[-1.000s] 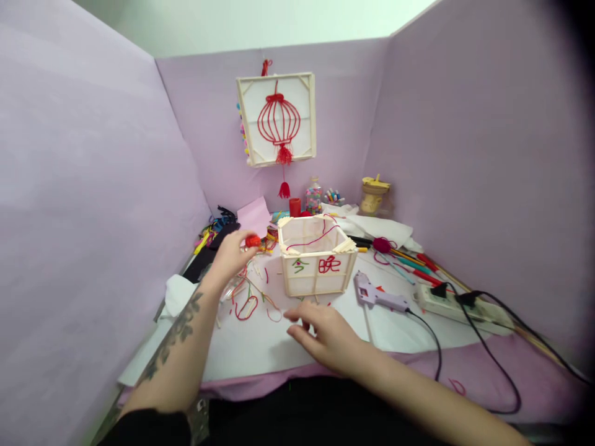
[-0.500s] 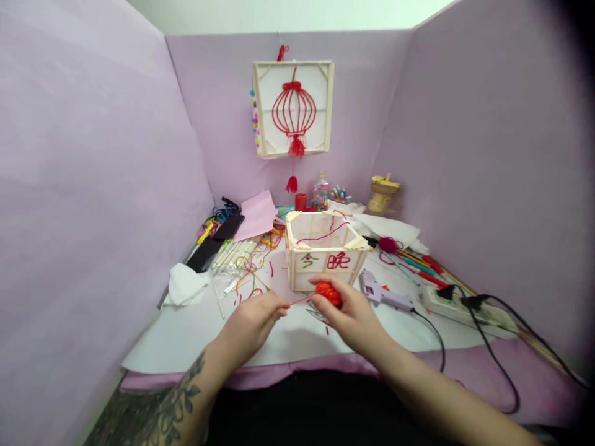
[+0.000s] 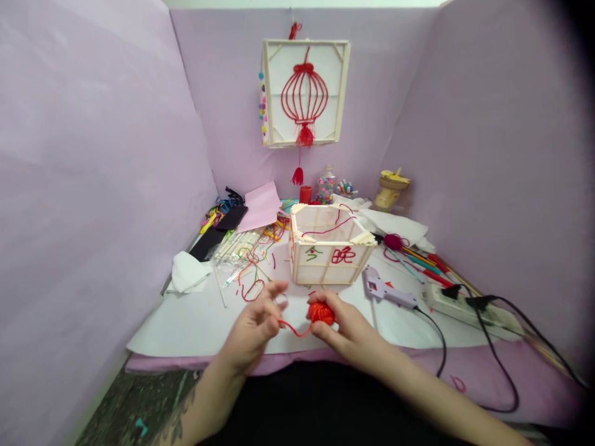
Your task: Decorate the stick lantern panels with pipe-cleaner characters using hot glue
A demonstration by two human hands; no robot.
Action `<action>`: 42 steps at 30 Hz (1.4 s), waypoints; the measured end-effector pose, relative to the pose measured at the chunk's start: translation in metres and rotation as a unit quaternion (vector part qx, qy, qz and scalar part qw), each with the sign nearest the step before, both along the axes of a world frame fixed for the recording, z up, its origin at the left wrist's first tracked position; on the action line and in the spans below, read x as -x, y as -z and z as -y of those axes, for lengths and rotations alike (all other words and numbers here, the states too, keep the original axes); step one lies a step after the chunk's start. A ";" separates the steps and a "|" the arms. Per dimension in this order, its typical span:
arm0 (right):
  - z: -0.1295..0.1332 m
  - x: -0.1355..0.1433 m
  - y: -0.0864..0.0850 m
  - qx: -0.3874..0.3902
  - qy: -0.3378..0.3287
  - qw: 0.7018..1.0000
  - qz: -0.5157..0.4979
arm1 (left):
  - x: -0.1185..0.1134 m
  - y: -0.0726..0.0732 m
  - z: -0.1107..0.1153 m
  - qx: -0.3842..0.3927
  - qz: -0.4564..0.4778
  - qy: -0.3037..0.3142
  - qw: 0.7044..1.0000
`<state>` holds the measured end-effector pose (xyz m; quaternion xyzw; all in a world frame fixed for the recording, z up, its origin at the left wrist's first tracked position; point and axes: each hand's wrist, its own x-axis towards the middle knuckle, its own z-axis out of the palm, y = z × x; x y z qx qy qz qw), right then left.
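A small ball of red-orange yarn (image 3: 322, 313) is held in my right hand (image 3: 346, 325), its fingers curled round it. From the ball a slack strand of yarn (image 3: 297, 333) runs to my left hand (image 3: 255, 325), where the thumb pinches it against the fingers. The left index finger is raised a little, and scissors handles seem to show faintly behind it. Just beyond both hands stands a square lantern frame (image 3: 332, 272) of sticks and white paper, with green and red characters on its front and dark red yarn across its open top.
A purple glue gun (image 3: 388, 292) and a power strip (image 3: 465, 313) with black cords lie at the right. A bag of sticks (image 3: 239, 248) and yarn scraps are at the left. A finished lantern (image 3: 304, 93) hangs at the back.
My left hand has turned palm-up with its fingers lifted. The strand between the hands has gone from taut to slack. The view has tilted slightly downward.
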<state>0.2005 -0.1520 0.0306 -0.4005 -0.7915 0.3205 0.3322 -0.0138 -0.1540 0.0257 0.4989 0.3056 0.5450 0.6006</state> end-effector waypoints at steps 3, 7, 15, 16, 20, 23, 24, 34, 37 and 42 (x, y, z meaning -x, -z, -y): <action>-0.004 0.015 0.012 -0.151 0.017 0.987 0.051 | -0.028 0.009 0.009 0.181 0.122 0.109 0.970; -0.005 0.016 0.013 -0.196 0.024 0.977 0.080 | -0.042 0.015 0.006 0.226 0.141 0.066 0.962; 0.007 0.012 0.003 -0.214 0.039 0.976 -0.024 | -0.038 0.008 -0.004 0.034 -0.151 0.023 0.988; 0.006 0.013 0.006 -0.224 0.041 0.973 -0.022 | -0.037 0.006 -0.005 0.017 -0.171 0.030 0.985; 0.001 0.014 0.014 -0.239 0.067 0.969 0.002 | -0.031 0.000 -0.007 -0.043 -0.247 0.043 0.967; 0.000 0.011 0.014 -0.237 0.068 0.969 -0.003 | -0.029 -0.002 -0.007 -0.068 -0.278 0.053 0.957; 0.000 0.009 0.013 -0.232 0.065 0.970 -0.015 | -0.028 -0.002 -0.006 -0.067 -0.282 0.051 0.956; -0.011 -0.043 -0.009 0.021 0.199 0.931 -0.304 | 0.008 0.001 -0.021 0.044 -0.238 -0.092 0.966; -0.012 -0.056 -0.006 0.044 0.138 0.929 -0.340 | 0.016 0.001 -0.023 0.083 -0.211 -0.086 0.970; -0.001 -0.040 0.000 0.118 0.097 0.966 -0.207 | 0.004 -0.012 -0.009 0.087 -0.204 0.045 0.974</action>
